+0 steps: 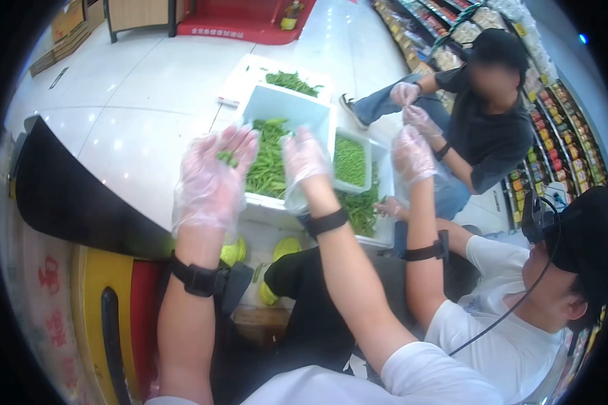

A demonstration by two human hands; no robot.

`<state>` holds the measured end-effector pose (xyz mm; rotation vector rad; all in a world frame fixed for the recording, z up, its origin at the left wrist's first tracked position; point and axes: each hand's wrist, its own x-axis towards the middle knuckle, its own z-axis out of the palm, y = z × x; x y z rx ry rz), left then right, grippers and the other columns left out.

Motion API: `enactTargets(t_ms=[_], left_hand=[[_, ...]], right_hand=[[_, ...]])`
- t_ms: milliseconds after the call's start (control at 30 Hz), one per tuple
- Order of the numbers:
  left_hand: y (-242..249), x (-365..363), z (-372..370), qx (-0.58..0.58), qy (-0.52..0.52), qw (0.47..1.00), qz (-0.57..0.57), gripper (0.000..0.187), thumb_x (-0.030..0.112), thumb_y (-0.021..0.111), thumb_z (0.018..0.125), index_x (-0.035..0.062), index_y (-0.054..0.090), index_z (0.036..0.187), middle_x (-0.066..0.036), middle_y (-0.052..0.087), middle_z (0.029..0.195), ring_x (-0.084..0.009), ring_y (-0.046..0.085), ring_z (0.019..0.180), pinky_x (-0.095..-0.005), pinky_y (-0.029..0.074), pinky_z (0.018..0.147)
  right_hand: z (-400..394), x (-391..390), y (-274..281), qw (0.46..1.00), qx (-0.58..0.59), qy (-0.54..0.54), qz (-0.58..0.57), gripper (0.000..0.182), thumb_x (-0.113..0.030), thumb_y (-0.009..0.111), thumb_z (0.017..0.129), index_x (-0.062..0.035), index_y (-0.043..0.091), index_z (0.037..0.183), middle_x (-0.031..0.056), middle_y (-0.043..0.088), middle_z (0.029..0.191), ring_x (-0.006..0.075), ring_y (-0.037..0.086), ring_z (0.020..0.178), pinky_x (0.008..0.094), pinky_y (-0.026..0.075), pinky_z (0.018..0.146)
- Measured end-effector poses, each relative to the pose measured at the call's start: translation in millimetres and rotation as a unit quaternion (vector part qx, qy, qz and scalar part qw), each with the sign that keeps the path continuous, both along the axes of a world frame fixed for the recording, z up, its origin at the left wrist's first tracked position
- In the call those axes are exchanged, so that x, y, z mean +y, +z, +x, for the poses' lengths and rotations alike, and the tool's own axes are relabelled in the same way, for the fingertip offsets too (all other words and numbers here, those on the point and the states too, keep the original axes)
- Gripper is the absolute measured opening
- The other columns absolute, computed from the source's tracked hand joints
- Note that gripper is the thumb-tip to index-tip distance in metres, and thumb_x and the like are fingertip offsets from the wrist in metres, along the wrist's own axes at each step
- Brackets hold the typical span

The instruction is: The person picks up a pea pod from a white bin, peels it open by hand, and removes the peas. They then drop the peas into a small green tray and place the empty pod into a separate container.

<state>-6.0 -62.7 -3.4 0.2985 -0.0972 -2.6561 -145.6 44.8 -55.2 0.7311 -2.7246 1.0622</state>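
My left hand (213,179), in a clear plastic glove, is turned palm up with the fingers curled around a few green peas (228,158). My right hand (304,160), gloved too, is held to its right with the fingertips drawn together; what they pinch, if anything, is blurred. Between and below both hands stands a white foam box (317,108) with green pea pods (267,165) inside. Beside my right hand, a smaller white container holds shelled peas (350,162).
More greens (294,83) lie in a box behind. A co-worker in white (513,304) sits at my right, gloved hands near another box of pods (361,212). Across sits a person in dark clothes (483,128). A black curved panel (74,189) stands at left.
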Motion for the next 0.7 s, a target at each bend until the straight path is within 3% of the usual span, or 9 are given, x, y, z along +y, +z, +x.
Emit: enactTargets(t_ms=[33,100,233,300,400,467,600,700], left_hand=[[0.8,-1.1,0.7,-0.029,0.012,0.999,-0.017,0.034,0.019,0.051,0.089,-0.0103,0.050,0.106,-0.024,0.053,0.109,-0.0351,0.052,0.110,-0.0426,0.044,0.102],[2.7,-3.2,3.5,-0.066,0.029,0.997,-0.037,0.038,0.019,0.051,0.089,-0.0121,0.050,0.111,-0.026,0.052,0.114,-0.0365,0.050,0.116,-0.0431,0.042,0.104],[4.6,-3.0,11.3,-0.060,0.029,0.997,-0.045,0.040,0.022,0.053,0.089,-0.0114,0.053,0.111,-0.025,0.055,0.113,-0.0354,0.052,0.114,-0.0429,0.042,0.103],[1.0,-5.3,12.1,-0.052,0.031,0.997,-0.038,0.041,0.023,0.053,0.089,-0.0111,0.052,0.111,-0.025,0.055,0.114,-0.0352,0.052,0.114,-0.0433,0.041,0.103],[-1.8,-6.3,8.1,-0.032,0.044,0.997,-0.059,0.044,0.028,0.051,0.090,-0.0092,0.053,0.113,-0.023,0.055,0.116,-0.0329,0.051,0.114,-0.0421,0.038,0.104],[10.7,-1.6,9.4,-0.099,0.081,0.989,-0.076,0.046,0.032,0.049,0.091,-0.0069,0.054,0.115,-0.021,0.055,0.118,-0.0300,0.051,0.114,-0.0402,0.037,0.105],[8.6,-10.3,13.6,-0.089,0.046,0.991,-0.090,0.047,0.034,0.048,0.091,-0.0051,0.055,0.116,-0.018,0.055,0.119,-0.0276,0.052,0.113,-0.0384,0.037,0.103],[6.1,-11.2,13.5,-0.108,0.061,0.986,-0.111,0.048,0.035,0.049,0.091,-0.0051,0.054,0.117,-0.017,0.055,0.120,-0.0277,0.052,0.113,-0.0386,0.037,0.104]], right_hand=[[14.8,-3.0,21.5,0.997,-0.073,0.000,-0.024,0.041,-0.024,0.058,0.088,0.0030,0.057,0.118,0.0268,0.061,0.112,0.0371,0.060,0.104,0.0413,0.047,0.090],[18.3,-16.5,-9.6,0.947,-0.060,0.086,-0.303,0.036,-0.019,0.057,0.088,0.0035,0.058,0.117,0.0260,0.061,0.114,0.0361,0.060,0.106,0.0396,0.047,0.091],[86.1,-12.3,55.0,0.935,-0.014,0.105,-0.338,0.033,-0.015,0.057,0.089,0.0049,0.058,0.115,0.0244,0.060,0.117,0.0355,0.060,0.107,0.0389,0.047,0.092],[97.3,-17.1,56.2,0.937,0.099,0.133,-0.307,0.034,-0.014,0.058,0.088,0.0061,0.058,0.115,0.0237,0.058,0.121,0.0355,0.059,0.109,0.0388,0.047,0.093],[107.5,-28.5,49.6,0.930,0.070,0.170,-0.319,0.034,-0.010,0.058,0.087,0.0067,0.056,0.117,0.0246,0.057,0.122,0.0356,0.058,0.110,0.0377,0.048,0.092],[110.3,-35.6,46.5,0.923,0.049,0.188,-0.333,0.035,-0.008,0.057,0.086,0.0070,0.055,0.118,0.0258,0.056,0.123,0.0365,0.059,0.109,0.0392,0.048,0.092],[114.1,-43.5,56.9,0.925,0.027,0.173,-0.337,0.035,-0.007,0.057,0.086,0.0069,0.055,0.119,0.0245,0.055,0.125,0.0359,0.059,0.109,0.0403,0.048,0.092],[109.5,-43.7,53.8,0.927,0.138,0.198,-0.289,0.041,-0.010,0.059,0.085,0.0006,0.054,0.125,0.0211,0.051,0.132,0.0333,0.056,0.114,0.0396,0.046,0.094]])
